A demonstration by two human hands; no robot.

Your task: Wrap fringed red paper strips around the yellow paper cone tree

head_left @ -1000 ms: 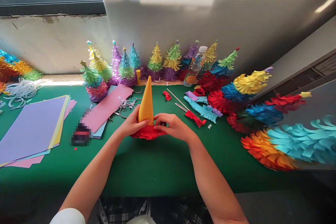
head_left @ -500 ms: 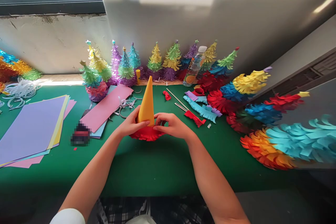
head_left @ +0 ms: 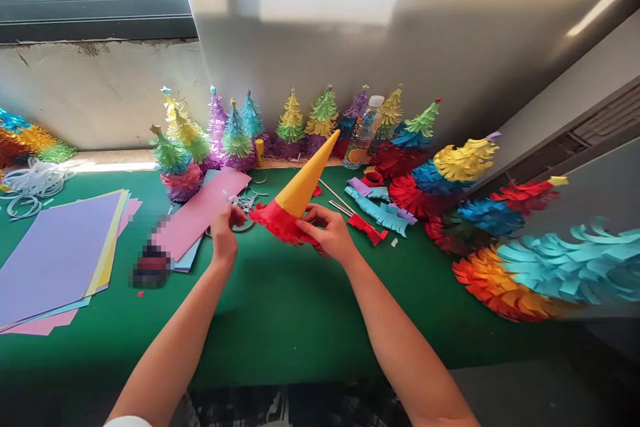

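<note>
My right hand (head_left: 327, 230) grips the lower edge of a yellow paper cone (head_left: 306, 180), thumb and fingers closed on it. Around the cone's base runs a band of red fringed paper (head_left: 280, 221), and the cone leans with its tip up to the right. My left hand (head_left: 226, 233) is off the cone, to its left, over the edge of a pink paper strip (head_left: 200, 210). Its fingers are curled together, with a small pale bit showing by the fingertips; what they hold is unclear. Curled white strips (head_left: 245, 201) lie beside it.
Fringed paper trees (head_left: 290, 123) line the wall, and larger ones (head_left: 570, 267) stand at the right. A plastic bottle (head_left: 361, 137), a glue stick (head_left: 259, 152), scissors (head_left: 343, 207), blue fringed strips (head_left: 380, 210) and a stack of coloured sheets (head_left: 55, 260) are on the green table.
The cone has tipped from upright to leaning right and risen in my right hand. My left hand has let go of it and moved left, its fingers curling.
</note>
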